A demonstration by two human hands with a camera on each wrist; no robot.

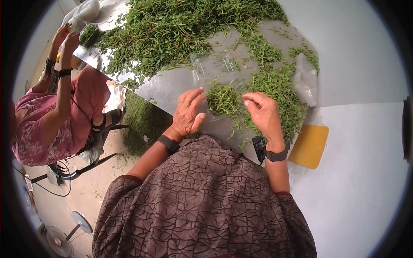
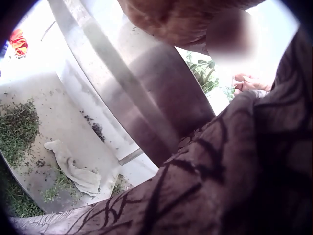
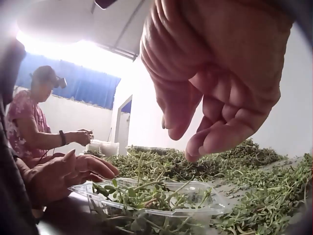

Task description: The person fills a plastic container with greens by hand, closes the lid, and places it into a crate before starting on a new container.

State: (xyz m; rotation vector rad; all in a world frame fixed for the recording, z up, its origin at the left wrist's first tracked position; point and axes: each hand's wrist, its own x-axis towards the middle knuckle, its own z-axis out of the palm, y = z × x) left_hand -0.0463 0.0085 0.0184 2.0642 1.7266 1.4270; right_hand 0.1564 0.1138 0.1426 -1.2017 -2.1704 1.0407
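Two hands of mine are apart, with the clear tray (image 3: pixel 181 212) between them, close to the near edge of the table (image 1: pixel 165 86). My left hand (image 1: pixel 188 112) is just beside the tray's left rim, fingers loosely extended; it looks the nearer one. My right hand (image 1: pixel 263 114) hovers above the tray's right side, fingers bent and thumb apart from them, with nothing visible in its grasp. Cut greens (image 1: pixel 223 99) hide much of the tray, so I cannot tell its long axis.

The tray is thin, glossy plastic with a flared rim; the greens in it are springy stems with small rounded leaves. Beyond it lies a second clear container (image 1: pixel 211 64). A tangled heap (image 1: pixel 172 34) covers the table's far side, and a crumpled, cloudy plastic bag (image 1: pixel 304 81) lies by the right edge. The tabletop is smooth grey metal, dull in places and shiny towards the left.
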